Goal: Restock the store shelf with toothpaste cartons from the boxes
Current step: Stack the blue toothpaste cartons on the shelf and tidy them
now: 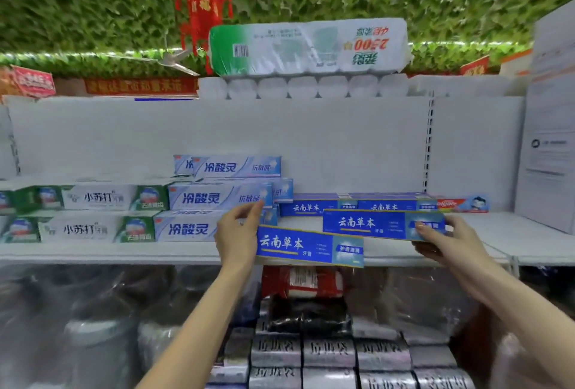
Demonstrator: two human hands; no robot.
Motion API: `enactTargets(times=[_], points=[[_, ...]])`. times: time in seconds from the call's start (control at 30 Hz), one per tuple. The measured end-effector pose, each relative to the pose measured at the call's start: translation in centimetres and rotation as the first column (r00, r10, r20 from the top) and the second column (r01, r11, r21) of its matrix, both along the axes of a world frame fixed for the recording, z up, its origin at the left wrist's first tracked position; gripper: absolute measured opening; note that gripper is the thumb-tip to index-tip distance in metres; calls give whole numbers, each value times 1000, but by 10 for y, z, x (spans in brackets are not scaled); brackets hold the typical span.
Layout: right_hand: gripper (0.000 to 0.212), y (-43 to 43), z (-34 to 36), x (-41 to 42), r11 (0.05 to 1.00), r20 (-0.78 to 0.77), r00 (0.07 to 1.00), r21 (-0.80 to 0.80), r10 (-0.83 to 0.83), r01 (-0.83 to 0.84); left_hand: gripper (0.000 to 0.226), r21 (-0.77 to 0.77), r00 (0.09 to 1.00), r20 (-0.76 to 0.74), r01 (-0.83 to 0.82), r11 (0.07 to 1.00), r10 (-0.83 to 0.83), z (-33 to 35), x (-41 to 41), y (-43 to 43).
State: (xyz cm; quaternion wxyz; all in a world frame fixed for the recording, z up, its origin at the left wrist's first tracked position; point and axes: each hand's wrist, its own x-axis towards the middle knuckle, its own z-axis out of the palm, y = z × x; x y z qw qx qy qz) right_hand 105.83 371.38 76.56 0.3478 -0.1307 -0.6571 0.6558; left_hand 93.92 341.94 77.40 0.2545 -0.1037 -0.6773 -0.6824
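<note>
- Head view: the right grip clasps the right end of the upper blue carton. The thumb lies on the printed front and the fingers are curled underneath.
- The left grip meets the left end of the lower blue carton at the palm. Its fingers reach upward, nearly straight, to the corner of a stack of pale blue cartons. The thumb is hidden, so I cannot tell whether this grip clasps the carton or only steadies it.
- Both toothpaste cartons are long and lie lengthwise. The lower one tilts slightly at the front lip of the shelf. The upper one is over the shelf, just in front of a back row of blue cartons.
- The step in hand appears to be setting these two cartons down, so restocking is under way and not finished.
- The next move likely calls for sliding each carton back, label forward and square, into the bare strip before the back row.
- Farther out, green and white cartons fill the shelf's left side, and a red carton lies at the right.
- A toilet paper pack sits on top.
</note>
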Motion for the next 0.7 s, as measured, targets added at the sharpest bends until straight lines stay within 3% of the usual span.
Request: enactTargets(times=[0.1,0.2,0.3,0.37,0.5,0.7], points=[[32,15,2,-28,996,59,998,86,13,-18,16,50,1000,-3,-13,999,13,-1,-9,9],[48,31,0,-61,978,155,988,205,3,-35,16,44,999,-24,-34,998,35,-9,-21,11],[35,38,1,-79,853,279,953,520,-118,-47,22,17,998,-34,-58,998,59,-17,-30,10],[30,39,2,-91,792,290,950,603,-113,-90,21,4,996,-22,-89,996,90,-18,-35,9],[35,44,6,-120,753,303,946,647,-113,-117,17,20,990,-22,-142,990,142,-14,-38,1],[38,40,10,-156,783,346,935,601,-74,-161,18,16,988,5,-155,988,155,-17,-37,-12]])
